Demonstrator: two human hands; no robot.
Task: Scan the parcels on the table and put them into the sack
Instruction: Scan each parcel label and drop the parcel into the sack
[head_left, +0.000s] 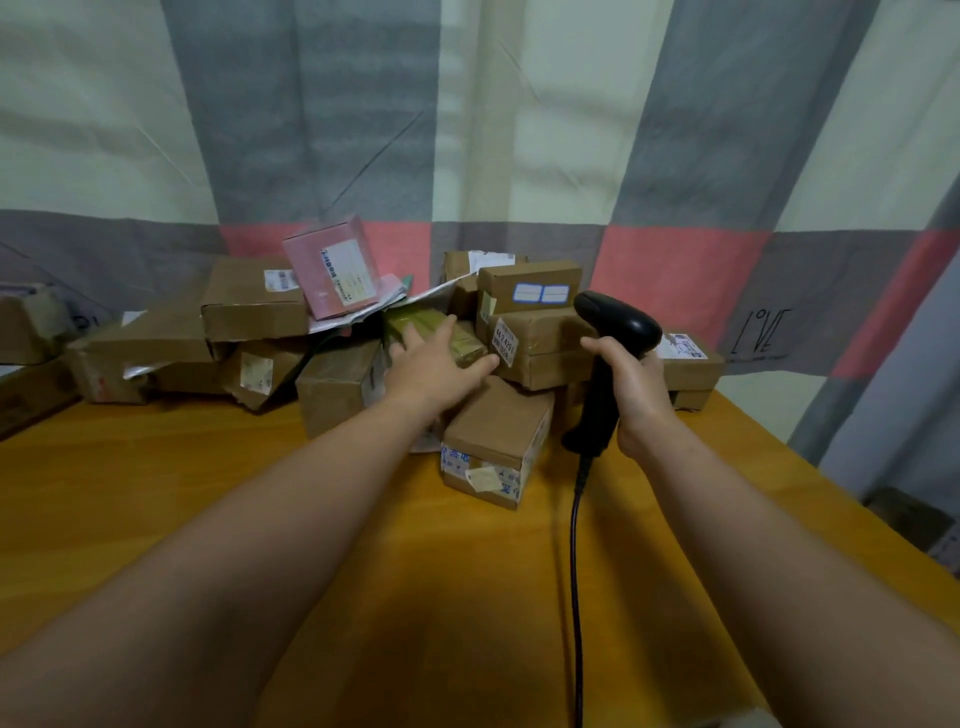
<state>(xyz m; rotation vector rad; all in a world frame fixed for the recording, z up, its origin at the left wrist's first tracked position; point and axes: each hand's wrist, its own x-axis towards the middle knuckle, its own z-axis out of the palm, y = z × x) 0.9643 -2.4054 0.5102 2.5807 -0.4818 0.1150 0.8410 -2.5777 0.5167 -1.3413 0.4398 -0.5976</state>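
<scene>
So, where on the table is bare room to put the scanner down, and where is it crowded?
Bare wood: the front of the table, left of the scanner cable up to the front box, and a narrower strip right of the cable. Crowded: the back, along the curtain, under the parcel pile.

Brown cardboard parcels (254, 299) piled at far side of surface (249, 499), w/ pink box (332, 275) tilted on top & green parcel (402, 314) mid-pile. Black corded scanner (618, 322) upright in right hand (636, 387), just rt of pile.

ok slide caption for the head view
Left hand reaches for a green parcel in the pile; right hand grips the scanner.
</scene>
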